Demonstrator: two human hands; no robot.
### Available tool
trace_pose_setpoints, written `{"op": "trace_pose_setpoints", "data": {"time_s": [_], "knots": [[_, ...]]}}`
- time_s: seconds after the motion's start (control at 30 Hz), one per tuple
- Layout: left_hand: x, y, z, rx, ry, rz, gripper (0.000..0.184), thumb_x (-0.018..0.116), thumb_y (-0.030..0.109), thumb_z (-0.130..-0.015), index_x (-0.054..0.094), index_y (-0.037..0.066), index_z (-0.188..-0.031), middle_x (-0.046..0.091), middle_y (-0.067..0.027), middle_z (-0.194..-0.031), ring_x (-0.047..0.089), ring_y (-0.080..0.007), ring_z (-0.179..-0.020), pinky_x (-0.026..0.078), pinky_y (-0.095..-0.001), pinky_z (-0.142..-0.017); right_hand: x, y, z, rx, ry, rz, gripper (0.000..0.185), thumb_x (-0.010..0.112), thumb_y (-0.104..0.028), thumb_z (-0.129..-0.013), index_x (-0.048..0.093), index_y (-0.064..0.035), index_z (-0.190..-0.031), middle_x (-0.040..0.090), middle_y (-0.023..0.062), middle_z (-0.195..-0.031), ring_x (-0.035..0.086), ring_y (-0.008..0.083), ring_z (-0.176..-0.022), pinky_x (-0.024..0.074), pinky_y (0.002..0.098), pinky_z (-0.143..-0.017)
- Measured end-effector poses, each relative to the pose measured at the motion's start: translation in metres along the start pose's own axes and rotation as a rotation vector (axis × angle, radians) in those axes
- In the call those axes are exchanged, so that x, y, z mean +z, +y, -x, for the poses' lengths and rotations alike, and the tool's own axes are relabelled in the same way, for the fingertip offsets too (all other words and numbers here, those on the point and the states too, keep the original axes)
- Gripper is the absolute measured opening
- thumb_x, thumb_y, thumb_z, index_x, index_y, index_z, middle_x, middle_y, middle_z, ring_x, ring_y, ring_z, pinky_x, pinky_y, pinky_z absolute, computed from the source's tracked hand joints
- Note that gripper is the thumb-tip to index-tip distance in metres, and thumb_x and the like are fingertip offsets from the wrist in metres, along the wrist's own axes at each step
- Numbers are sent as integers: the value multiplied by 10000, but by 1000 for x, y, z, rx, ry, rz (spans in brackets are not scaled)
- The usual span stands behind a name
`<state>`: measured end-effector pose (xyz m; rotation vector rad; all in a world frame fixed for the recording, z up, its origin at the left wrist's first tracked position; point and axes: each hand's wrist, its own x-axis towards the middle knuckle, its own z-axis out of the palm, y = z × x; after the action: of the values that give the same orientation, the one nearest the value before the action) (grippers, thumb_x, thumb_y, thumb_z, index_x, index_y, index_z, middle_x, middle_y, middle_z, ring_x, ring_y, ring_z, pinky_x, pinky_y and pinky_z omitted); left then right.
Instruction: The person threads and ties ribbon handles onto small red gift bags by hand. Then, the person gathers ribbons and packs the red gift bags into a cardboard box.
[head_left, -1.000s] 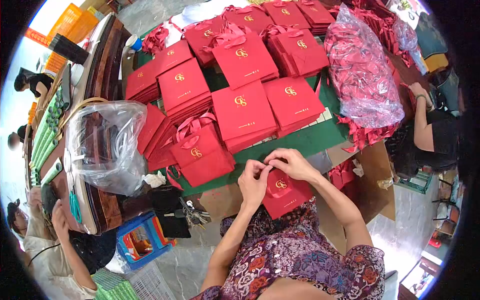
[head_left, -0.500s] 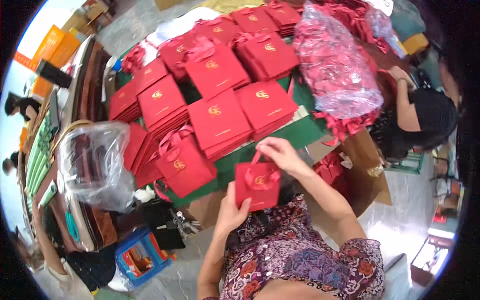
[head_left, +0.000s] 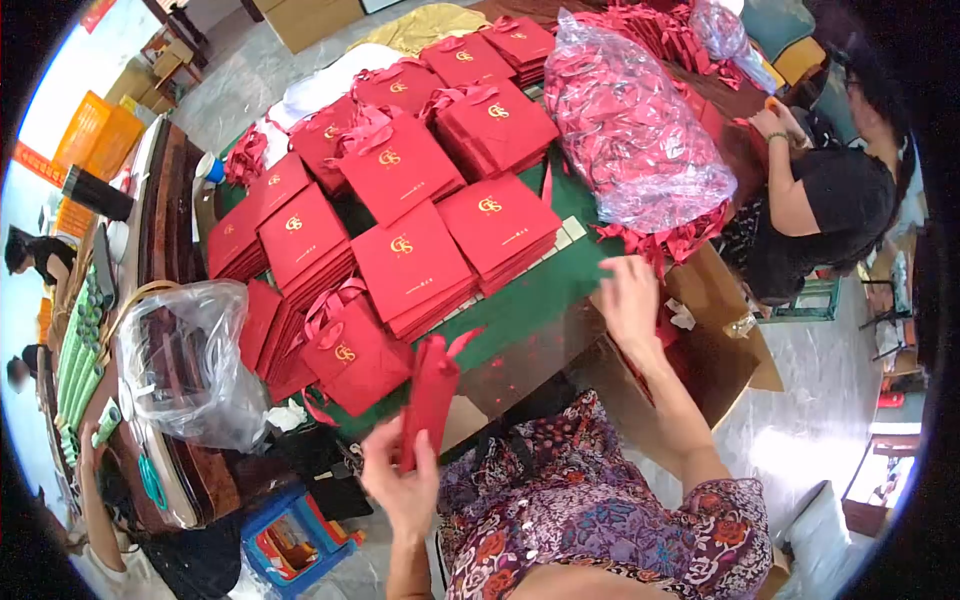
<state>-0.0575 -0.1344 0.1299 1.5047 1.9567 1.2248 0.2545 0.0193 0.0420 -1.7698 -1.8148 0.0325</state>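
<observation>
A small red paper bag (head_left: 430, 398) stands nearly edge-on in my left hand (head_left: 402, 480), thumb on one side and fingers on the other, a ribbon loop at its top. My right hand (head_left: 630, 298) is raised over the table's right front edge, slightly blurred, fingers apart and holding nothing. Beyond my hands, stacks of red bags with gold lettering (head_left: 415, 262) cover the green mat (head_left: 545, 290). Nearest to my left hand is a bag with ribbon handles (head_left: 350, 355) on the front left pile.
A large plastic sack of red ribbons (head_left: 645, 140) lies at the back right. Below my right hand is an open cardboard box (head_left: 715, 345). A clear plastic bag (head_left: 190, 365) sits left. A co-worker (head_left: 830, 200) is at the right, and another person's arm shows at lower left.
My left hand has moved left with the bag and turned it edge-on. My right hand has let go of the ribbon handle and moved right. The view has shifted.
</observation>
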Motion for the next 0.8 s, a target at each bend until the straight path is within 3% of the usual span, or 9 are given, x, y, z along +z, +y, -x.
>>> {"op": "trace_pose_setpoints", "data": {"time_s": [0.03, 0.07, 0.1, 0.13, 0.23, 0.4, 0.6, 0.7, 0.8], "knots": [[4, 5, 1, 101, 24, -59, 265, 707, -73, -800, 623, 7, -1038, 677, -129, -1048, 659, -220, -908, 527, -328, -819, -1, 14, 5, 16, -39, 189, 302, 634, -13, -795, 598, -89, -1084, 566, 114, -1094, 541, 336, -1046, 434, 452, -858], [13, -11, -1, 447, 74, -201, 307, 776, -32, -692, 702, 64, -973, 696, -97, -1002, 642, -250, -795, 511, -331, -691, 3, 26, 12, -26, 22, 301, 316, 639, -46, -804, 585, -97, -1111, 550, 106, -1108, 528, 332, -1060, 426, 461, -844], [22, -11, 4, 488, 8, -167, 422, 766, -17, -608, 707, 83, -1013, 698, -69, -999, 629, -288, -783, 518, -387, -701, 4, 34, 17, -43, 13, 334, 293, 643, -57, -807, 584, -89, -1092, 552, 110, -1096, 529, 330, -1047, 423, 470, -823], [33, -9, 11, 459, -72, -92, 407, 755, -47, -594, 703, 78, -978, 681, -91, -996, 646, -286, -854, 520, -386, -754, 5, 42, 23, -5, -53, 329, 276, 642, -56, -810, 584, -87, -1078, 554, 108, -1089, 532, 329, -1027, 423, 467, -811], [78, -24, 25, 503, -271, -93, 588, 743, 25, -500, 714, 118, -1079, 641, -67, -976, 613, -277, -805, 515, -387, -674, 14, 48, 29, 29, -74, 259, 121, 638, -92, -820, 616, -92, -939, 581, 88, -1000, 551, 315, -951, 423, 438, -755], [135, -36, 42, 505, -426, -236, 732, 847, 189, -547, 619, 126, -1240, 578, -58, -1140, 550, -270, -956, 471, -397, -809, 9, -1, 29, -118, -130, -68, 89, 680, -83, -827, 695, -97, -914, 625, 81, -881, 582, 302, -879, 441, 426, -762], [137, -44, 20, 406, -593, -265, 977, 887, 330, -596, 444, 71, -1428, 417, -175, -1398, 427, -371, -1248, 387, -480, -1020, 24, -63, 43, -151, -333, -462, 139, 734, -108, -813, 754, -118, -951, 630, 80, -844, 617, 290, -825, 497, 394, -728], [130, -58, 8, 388, -456, -129, 857, 862, 259, -669, 455, 46, -1393, 467, -184, -1356, 462, -381, -1206, 392, -480, -1012, 29, -83, 50, -119, -450, -531, 167, 724, -71, -818, 742, -88, -982, 631, 97, -846, 625, 297, -832, 508, 394, -733], [116, -61, -12, 369, -323, -244, 809, 831, 257, -712, 451, 45, -1394, 497, -177, -1325, 470, -366, -1194, 371, -494, -1010, 31, -87, 52, -70, -471, -586, 177, 693, -27, -832, 695, -51, -1007, 639, 117, -857, 640, 316, -829, 521, 409, -735]]}}
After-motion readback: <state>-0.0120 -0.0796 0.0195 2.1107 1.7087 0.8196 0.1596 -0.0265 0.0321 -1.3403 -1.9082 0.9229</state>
